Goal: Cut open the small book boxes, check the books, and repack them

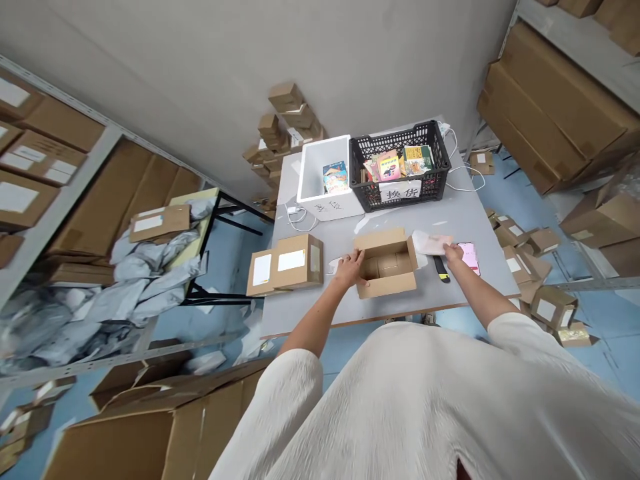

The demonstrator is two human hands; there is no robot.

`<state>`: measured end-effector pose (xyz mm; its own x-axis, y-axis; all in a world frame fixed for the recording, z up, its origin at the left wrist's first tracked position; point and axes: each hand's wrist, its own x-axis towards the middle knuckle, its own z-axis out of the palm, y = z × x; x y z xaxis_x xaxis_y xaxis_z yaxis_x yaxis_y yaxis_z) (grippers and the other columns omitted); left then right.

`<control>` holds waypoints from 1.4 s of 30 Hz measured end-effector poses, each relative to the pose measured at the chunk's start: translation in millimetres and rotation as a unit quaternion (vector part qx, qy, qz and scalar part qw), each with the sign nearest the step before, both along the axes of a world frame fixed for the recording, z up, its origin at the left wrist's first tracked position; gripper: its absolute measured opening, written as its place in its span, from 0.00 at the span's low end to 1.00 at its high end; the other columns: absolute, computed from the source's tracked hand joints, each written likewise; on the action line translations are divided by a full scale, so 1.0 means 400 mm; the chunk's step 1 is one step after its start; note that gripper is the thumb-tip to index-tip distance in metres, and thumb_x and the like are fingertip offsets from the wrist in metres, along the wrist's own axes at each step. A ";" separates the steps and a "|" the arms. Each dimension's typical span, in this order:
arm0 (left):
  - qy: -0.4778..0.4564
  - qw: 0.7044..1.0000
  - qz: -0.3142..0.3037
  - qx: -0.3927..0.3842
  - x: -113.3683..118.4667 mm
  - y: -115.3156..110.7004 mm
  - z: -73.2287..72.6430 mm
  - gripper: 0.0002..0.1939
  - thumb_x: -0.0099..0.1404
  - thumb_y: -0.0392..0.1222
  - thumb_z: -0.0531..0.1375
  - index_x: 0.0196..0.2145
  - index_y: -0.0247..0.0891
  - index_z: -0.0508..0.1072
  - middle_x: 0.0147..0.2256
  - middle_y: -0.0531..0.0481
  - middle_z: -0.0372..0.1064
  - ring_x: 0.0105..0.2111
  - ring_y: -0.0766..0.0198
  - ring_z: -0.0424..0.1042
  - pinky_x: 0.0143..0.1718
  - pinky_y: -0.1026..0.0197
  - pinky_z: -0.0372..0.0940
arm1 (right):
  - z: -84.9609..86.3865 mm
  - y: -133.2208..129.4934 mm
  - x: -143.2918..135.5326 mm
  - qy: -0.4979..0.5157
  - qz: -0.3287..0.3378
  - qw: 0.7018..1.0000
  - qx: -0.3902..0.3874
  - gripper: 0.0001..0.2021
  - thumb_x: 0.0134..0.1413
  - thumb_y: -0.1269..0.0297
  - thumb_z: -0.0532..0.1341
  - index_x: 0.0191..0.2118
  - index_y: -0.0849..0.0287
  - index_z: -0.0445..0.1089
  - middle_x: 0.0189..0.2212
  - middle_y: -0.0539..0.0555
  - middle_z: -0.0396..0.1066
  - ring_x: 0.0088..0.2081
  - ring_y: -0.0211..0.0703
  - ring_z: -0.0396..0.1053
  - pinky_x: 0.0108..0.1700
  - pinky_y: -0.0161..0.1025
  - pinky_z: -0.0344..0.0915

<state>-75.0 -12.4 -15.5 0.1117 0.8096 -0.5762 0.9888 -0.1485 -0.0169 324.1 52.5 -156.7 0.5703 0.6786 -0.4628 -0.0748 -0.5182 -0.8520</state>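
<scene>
An open cardboard box (387, 292) stands on the grey table in front of me, its flaps folded outward and its inside showing no contents. My left hand (350, 268) grips the box's left side, fingers over the edge and thumb toward the front flap. Between the fingers of my right hand (453, 253) is a thin pale-pink and white packet (434, 244), just right of the box; I cannot make out what is in it. Beneath that hand lies a black and yellow box cutter (442, 269). A phone with a pink screen (469, 257) rests beside my right wrist.
Labelled cartons (294, 261) sit on the table's left. Behind the box are a white foam bin (332, 207) and a black crate (440, 177), both holding booklets. White cables (467, 170) trail at the right. Shelves with parcels (115, 293) flank the left; cartons (530, 267) cover floor at right.
</scene>
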 end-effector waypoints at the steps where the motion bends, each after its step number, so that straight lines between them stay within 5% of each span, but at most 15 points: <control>1: -0.001 1.000 0.000 0.002 0.000 -0.001 -0.001 0.74 0.54 0.59 0.77 0.82 0.48 0.35 0.82 0.33 0.30 0.75 0.27 0.51 0.70 0.38 0.54 | 0.003 -0.005 0.003 -0.011 0.003 1.000 -0.010 0.17 0.46 0.62 0.74 0.32 0.52 0.64 0.26 0.46 0.68 0.30 0.45 0.72 0.36 0.45 0.79; 7: -0.020 1.000 -0.001 0.014 -0.004 -0.007 -0.004 0.73 0.54 0.60 0.77 0.82 0.48 0.37 0.82 0.33 0.30 0.75 0.27 0.51 0.70 0.39 0.53 | 0.060 -0.044 0.003 -0.151 0.075 0.985 -0.045 0.18 0.47 0.65 0.70 0.47 0.56 0.75 0.50 0.66 0.78 0.51 0.60 0.77 0.60 0.58 0.75; 11: -0.048 0.999 0.005 0.026 -0.013 -0.022 -0.010 0.68 0.57 0.61 0.75 0.81 0.49 0.40 0.82 0.34 0.30 0.75 0.27 0.50 0.69 0.38 0.54 | 0.126 -0.074 -0.059 -0.135 0.288 0.945 0.074 0.17 0.60 0.58 0.62 0.53 0.57 0.77 0.55 0.63 0.79 0.52 0.55 0.78 0.63 0.55 0.72; 14: -0.074 0.997 0.016 0.032 -0.022 -0.046 -0.015 0.60 0.62 0.62 0.71 0.81 0.49 0.45 0.82 0.36 0.33 0.76 0.29 0.49 0.70 0.38 0.54 | 0.176 -0.102 -0.120 -0.143 0.425 0.882 0.148 0.20 0.67 0.53 0.59 0.57 0.54 0.77 0.58 0.61 0.78 0.54 0.53 0.78 0.61 0.52 0.74; 18: -0.107 0.993 0.018 0.055 -0.025 -0.090 -0.015 0.42 0.70 0.60 0.65 0.76 0.47 0.60 0.81 0.37 0.38 0.78 0.35 0.45 0.74 0.38 0.48 | 0.226 -0.135 -0.171 -0.261 0.585 0.749 0.169 0.21 0.70 0.51 0.61 0.60 0.54 0.78 0.68 0.64 0.69 0.68 0.60 0.68 0.68 0.55 0.67; 22: -0.160 0.982 -0.006 0.099 -0.008 -0.135 -0.015 0.26 0.76 0.55 0.58 0.67 0.47 0.73 0.77 0.40 0.54 0.78 0.40 0.47 0.75 0.36 0.43 | 0.252 -0.147 -0.185 -0.370 0.674 0.631 0.103 0.27 0.64 0.52 0.69 0.65 0.55 0.78 0.78 0.67 0.52 0.75 0.71 0.57 0.71 0.60 0.62; 25: -0.209 0.972 -0.033 0.105 0.015 -0.156 -0.024 0.24 0.73 0.57 0.62 0.62 0.48 0.78 0.67 0.42 0.70 0.76 0.38 0.49 0.74 0.34 0.41 | 0.260 -0.153 -0.192 -0.373 0.714 0.585 0.092 0.25 0.63 0.54 0.71 0.63 0.55 0.80 0.80 0.66 0.49 0.75 0.73 0.57 0.71 0.61 0.62; 32: -0.230 0.960 -0.073 0.140 0.046 -0.172 -0.055 0.13 0.74 0.40 0.58 0.51 0.47 0.81 0.50 0.42 0.78 0.66 0.46 0.60 0.71 0.35 0.41 | 0.262 -0.184 -0.209 -0.402 0.686 0.600 0.088 0.13 0.67 0.57 0.67 0.52 0.52 0.85 0.78 0.60 0.57 0.73 0.73 0.60 0.69 0.66 0.65; 42: -0.228 0.936 -0.079 0.256 -0.012 -0.126 -0.022 0.15 0.74 0.34 0.56 0.51 0.46 0.78 0.49 0.40 0.75 0.59 0.47 0.64 0.67 0.37 0.49 | 0.269 -0.144 -0.245 -0.394 0.604 0.665 0.191 0.11 0.68 0.61 0.64 0.47 0.54 0.84 0.73 0.60 0.65 0.72 0.66 0.61 0.72 0.65 0.62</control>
